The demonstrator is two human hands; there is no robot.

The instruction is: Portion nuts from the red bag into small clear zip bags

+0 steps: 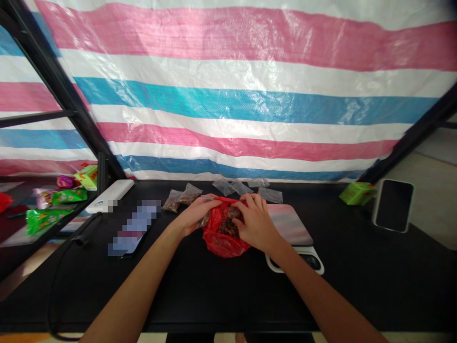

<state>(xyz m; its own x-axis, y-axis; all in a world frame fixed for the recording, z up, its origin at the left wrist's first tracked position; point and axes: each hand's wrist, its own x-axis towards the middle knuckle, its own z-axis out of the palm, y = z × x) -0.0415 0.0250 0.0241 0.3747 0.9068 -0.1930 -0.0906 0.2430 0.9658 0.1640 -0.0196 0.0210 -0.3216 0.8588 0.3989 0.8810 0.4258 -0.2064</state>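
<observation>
A red plastic bag (pixel 225 245) stands open on the black table, with small brown dried pieces (pixel 228 227) inside. My left hand (pixel 194 214) is closed at the bag's left rim, gripping what looks like a small clear bag (pixel 205 220), mostly hidden by the fingers. Over the bag's right side, my right hand (pixel 259 221) curls its thumb and fingers round some of the brown pieces. Behind my left hand lie two filled clear bags (pixel 181 197). Several flat clear bags (pixel 240 187) lie beyond the red bag.
Right of the red bag is a kitchen scale (pixel 291 224), partly under my right forearm. A phone (pixel 134 231) lies to the left, near a white device (pixel 110 196) and a black cable (pixel 57 281). A green box (pixel 357 193) and a white-framed device (pixel 393 205) stand far right.
</observation>
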